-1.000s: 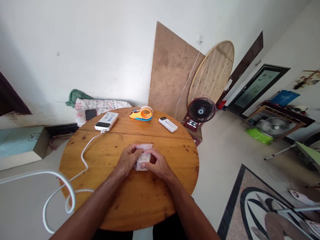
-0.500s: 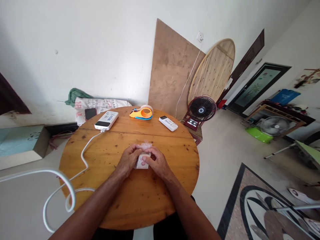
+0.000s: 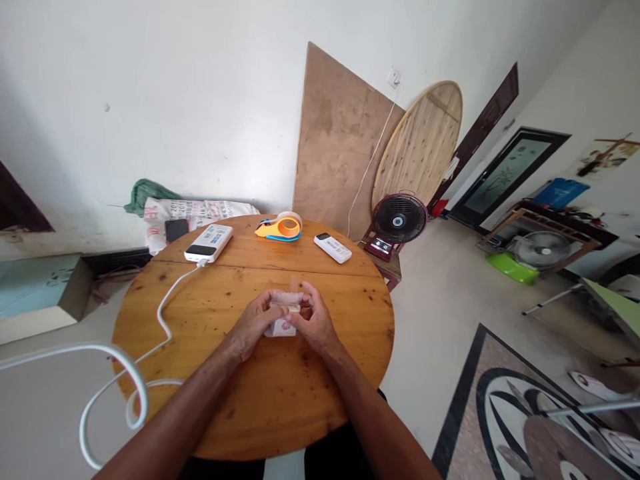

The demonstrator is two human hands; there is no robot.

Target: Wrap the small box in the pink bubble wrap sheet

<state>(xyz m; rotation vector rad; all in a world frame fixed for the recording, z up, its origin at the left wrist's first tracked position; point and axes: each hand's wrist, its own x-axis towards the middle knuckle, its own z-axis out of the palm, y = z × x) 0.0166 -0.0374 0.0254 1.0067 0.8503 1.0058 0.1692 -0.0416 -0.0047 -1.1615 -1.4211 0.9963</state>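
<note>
A small white box (image 3: 284, 328) with a reddish print lies on the round wooden table (image 3: 240, 410), close in front of me. At its far end stands a crumpled, whitish see-through piece (image 3: 286, 298), perhaps a flap or wrapping; I cannot tell which. My left hand (image 3: 255, 325) is closed round the box's left side, thumb over the top. On the right side my right hand (image 3: 316, 321) grips the box with its thumb near the print, while one finger is raised away from it. The fingertips behind the box are partly hidden.
Toward the table's far side are a larger white power bank (image 3: 209, 243) with a white cable (image 3: 161, 310), an orange and blue tape dispenser (image 3: 281, 229) and a smaller white power bank (image 3: 333, 248). A dark fan (image 3: 399, 220) stands beyond the table's right edge.
One finger of my right hand has lifted from the far end of the box. More of the whitish piece there now shows. The view has shifted slightly.
</note>
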